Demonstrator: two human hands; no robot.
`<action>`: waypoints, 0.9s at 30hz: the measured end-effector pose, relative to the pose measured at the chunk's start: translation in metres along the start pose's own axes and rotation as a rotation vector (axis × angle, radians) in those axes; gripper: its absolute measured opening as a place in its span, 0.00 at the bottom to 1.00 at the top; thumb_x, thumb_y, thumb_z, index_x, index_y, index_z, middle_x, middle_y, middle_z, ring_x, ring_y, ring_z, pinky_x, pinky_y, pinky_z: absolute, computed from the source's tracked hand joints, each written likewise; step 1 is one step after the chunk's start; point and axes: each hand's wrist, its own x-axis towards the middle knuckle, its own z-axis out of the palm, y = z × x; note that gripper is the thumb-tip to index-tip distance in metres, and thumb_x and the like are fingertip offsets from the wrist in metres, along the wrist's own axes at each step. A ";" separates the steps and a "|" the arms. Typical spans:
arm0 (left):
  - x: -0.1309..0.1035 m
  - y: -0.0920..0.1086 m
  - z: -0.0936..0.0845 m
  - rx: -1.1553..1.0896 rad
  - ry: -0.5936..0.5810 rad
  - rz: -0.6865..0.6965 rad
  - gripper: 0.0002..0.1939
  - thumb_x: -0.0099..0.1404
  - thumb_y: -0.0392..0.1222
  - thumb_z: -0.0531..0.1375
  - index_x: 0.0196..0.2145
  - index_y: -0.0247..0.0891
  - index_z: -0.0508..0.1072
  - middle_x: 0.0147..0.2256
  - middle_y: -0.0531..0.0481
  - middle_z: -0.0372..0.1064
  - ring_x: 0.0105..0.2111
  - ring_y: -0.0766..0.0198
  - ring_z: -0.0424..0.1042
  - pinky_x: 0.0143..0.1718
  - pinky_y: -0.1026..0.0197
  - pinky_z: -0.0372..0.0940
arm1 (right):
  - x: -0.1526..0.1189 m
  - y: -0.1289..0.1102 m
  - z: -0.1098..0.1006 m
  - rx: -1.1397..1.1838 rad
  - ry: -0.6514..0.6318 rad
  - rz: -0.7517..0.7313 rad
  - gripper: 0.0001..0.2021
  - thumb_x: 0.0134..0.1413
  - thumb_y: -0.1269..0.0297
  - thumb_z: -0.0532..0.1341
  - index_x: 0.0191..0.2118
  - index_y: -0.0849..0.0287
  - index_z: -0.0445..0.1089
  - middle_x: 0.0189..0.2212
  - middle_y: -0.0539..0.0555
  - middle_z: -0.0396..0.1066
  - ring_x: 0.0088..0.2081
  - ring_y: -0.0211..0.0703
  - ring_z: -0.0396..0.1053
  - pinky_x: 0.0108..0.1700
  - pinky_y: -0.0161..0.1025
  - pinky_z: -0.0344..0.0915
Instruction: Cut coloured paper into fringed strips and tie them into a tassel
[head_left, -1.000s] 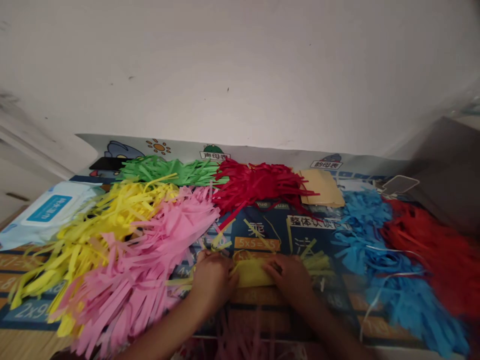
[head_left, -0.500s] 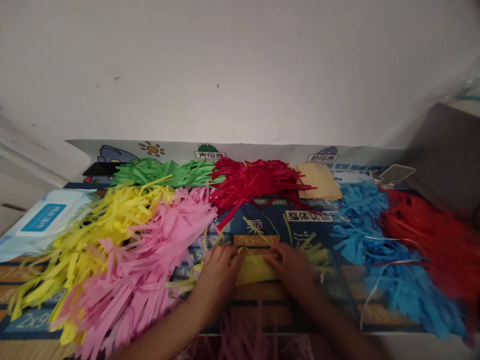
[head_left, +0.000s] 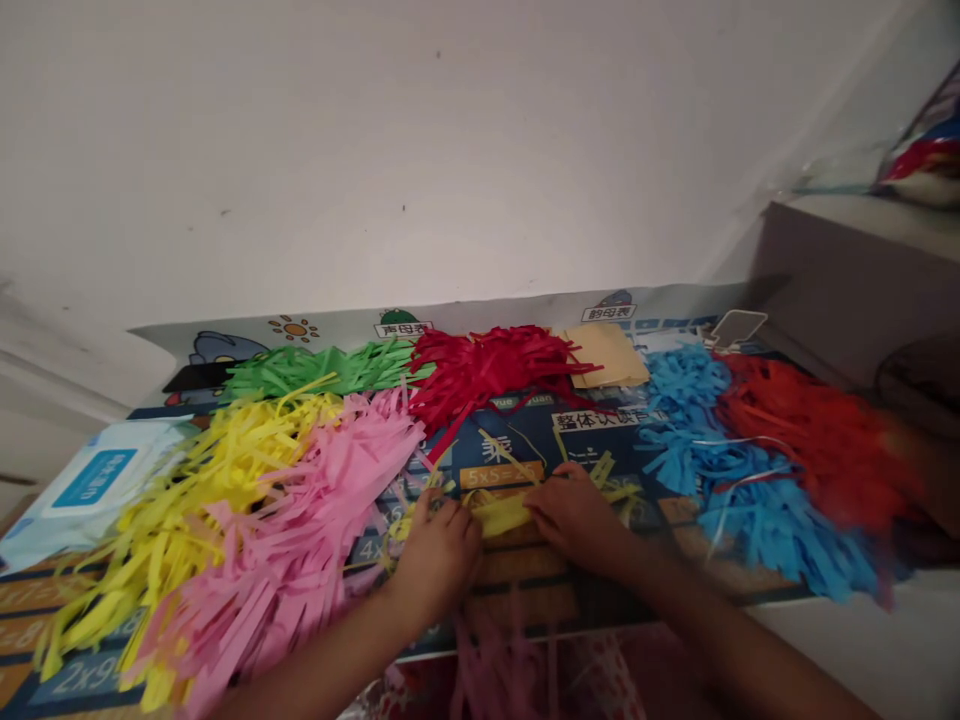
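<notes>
Stretched between my two hands is a yellow paper tassel (head_left: 504, 514), with its cut strips fanning out past both fists. My left hand (head_left: 441, 545) is closed around its left end, fingers curled. The right hand (head_left: 574, 515) pinches the other end, and yellow fringe shows beyond the fingers. The middle of the tassel looks gathered into a narrow flat band. Both hands rest low over the printed mat (head_left: 517, 585) on the table. Loose thin yellow strips lie on the mat just behind them. My fingertips are partly hidden and slightly blurred.
Pink fringe (head_left: 300, 540), yellow fringe (head_left: 247, 450), and green fringe (head_left: 322, 370) lie left. Dark red fringe (head_left: 495, 370) and tan paper (head_left: 606, 355) sit at the back. Blue fringe (head_left: 780, 510) and orange-red fringe (head_left: 810, 430) lie right. A wipes pack (head_left: 97, 485) is far left.
My view has shifted to the right and tilted. The yellow band between my hands has become narrower and more bunched. Both hands still hold its ends.
</notes>
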 end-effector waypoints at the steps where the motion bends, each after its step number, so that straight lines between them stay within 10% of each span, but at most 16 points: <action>1: -0.001 -0.001 0.003 -0.007 0.037 -0.009 0.02 0.60 0.36 0.60 0.29 0.37 0.72 0.29 0.49 0.71 0.34 0.56 0.68 0.52 0.42 0.53 | 0.001 -0.004 -0.003 -0.005 0.010 0.003 0.07 0.58 0.72 0.56 0.39 0.56 0.70 0.31 0.50 0.74 0.35 0.41 0.68 0.47 0.45 0.50; 11: -0.024 -0.016 0.013 -0.105 0.239 0.051 0.10 0.67 0.31 0.55 0.40 0.42 0.74 0.34 0.53 0.76 0.38 0.59 0.72 0.57 0.41 0.46 | -0.010 -0.002 0.024 -0.096 0.062 -0.166 0.05 0.62 0.67 0.59 0.41 0.52 0.71 0.34 0.48 0.75 0.41 0.43 0.65 0.47 0.46 0.49; 27: -0.006 -0.027 0.006 -0.310 0.113 -0.282 0.15 0.66 0.39 0.55 0.23 0.41 0.74 0.27 0.52 0.72 0.35 0.57 0.69 0.48 0.46 0.53 | 0.016 0.005 0.016 0.060 -0.086 0.380 0.09 0.56 0.62 0.63 0.25 0.56 0.73 0.29 0.50 0.73 0.36 0.44 0.66 0.41 0.42 0.52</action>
